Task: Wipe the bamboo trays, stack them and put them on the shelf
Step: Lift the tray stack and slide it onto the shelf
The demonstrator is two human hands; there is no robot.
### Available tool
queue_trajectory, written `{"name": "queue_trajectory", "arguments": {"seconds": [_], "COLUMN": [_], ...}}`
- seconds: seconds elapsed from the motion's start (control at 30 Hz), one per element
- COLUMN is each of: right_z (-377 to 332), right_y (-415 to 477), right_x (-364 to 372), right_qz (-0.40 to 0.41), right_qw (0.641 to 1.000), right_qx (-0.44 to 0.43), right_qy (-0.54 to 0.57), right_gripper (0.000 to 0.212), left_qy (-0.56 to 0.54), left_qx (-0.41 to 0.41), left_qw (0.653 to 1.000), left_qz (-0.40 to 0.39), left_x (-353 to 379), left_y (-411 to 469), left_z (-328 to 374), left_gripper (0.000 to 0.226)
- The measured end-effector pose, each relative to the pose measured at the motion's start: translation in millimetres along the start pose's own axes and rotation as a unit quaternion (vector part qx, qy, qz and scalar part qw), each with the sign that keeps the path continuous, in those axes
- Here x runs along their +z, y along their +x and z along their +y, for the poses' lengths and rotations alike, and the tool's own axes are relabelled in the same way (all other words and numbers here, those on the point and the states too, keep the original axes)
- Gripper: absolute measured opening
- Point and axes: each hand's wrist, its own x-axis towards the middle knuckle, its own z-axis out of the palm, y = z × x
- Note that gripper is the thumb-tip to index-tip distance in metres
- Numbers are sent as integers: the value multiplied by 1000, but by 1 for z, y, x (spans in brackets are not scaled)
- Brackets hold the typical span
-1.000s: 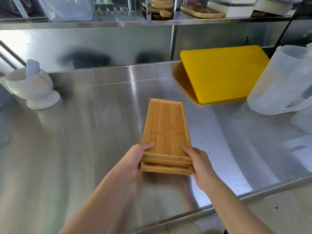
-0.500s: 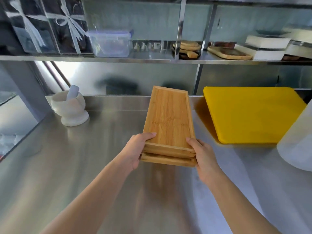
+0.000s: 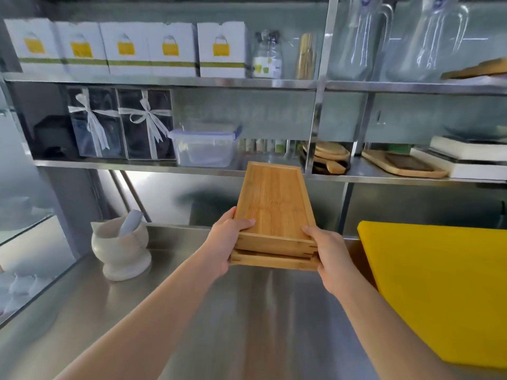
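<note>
Stack of bamboo trays (image 3: 274, 215) has risen off the worktop (image 3: 247, 325); your left hand (image 3: 227, 242) and right hand (image 3: 329, 253) clamp its near end. Keep it level, slide onto the shelf (image 3: 260, 167).

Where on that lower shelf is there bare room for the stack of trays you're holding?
Both hands, left hand and right hand, hold the stack of trays. The lower shelf looks bare between the plastic box and the upright post. Left of the box and right of the post it is crowded.
</note>
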Motion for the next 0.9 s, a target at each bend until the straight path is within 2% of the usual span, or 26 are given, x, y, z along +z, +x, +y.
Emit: {"name": "queue_trajectory", "arguments": {"seconds": [0.3, 0.43, 0.73, 0.8, 0.9], "right_z": [-43, -55, -49, -47, -41], "right_y": [130, 190, 257, 261, 260], "right_x": [31, 40, 63, 66, 65], "right_qz": [-2, 3, -8, -16, -75], "right_qw": [999, 999, 1000, 1000, 996], "right_qx": [-9, -10, 13, 3, -40], "right_qy": [-39, -39, -24, 2, 16], "right_gripper": [12, 31, 25, 26, 26], "left_qy": [-46, -54, -55, -61, -24], "left_qx": [-26, -46, -76, -62, 16], "left_qw": [999, 997, 996, 996, 994], "left_qz": [3, 0, 3, -21, -105], "left_x": [13, 20, 10, 5, -5], "left_y": [128, 185, 256, 261, 262], "left_z": [49, 61, 64, 66, 59], "left_gripper": [30, 37, 37, 41, 48]}}
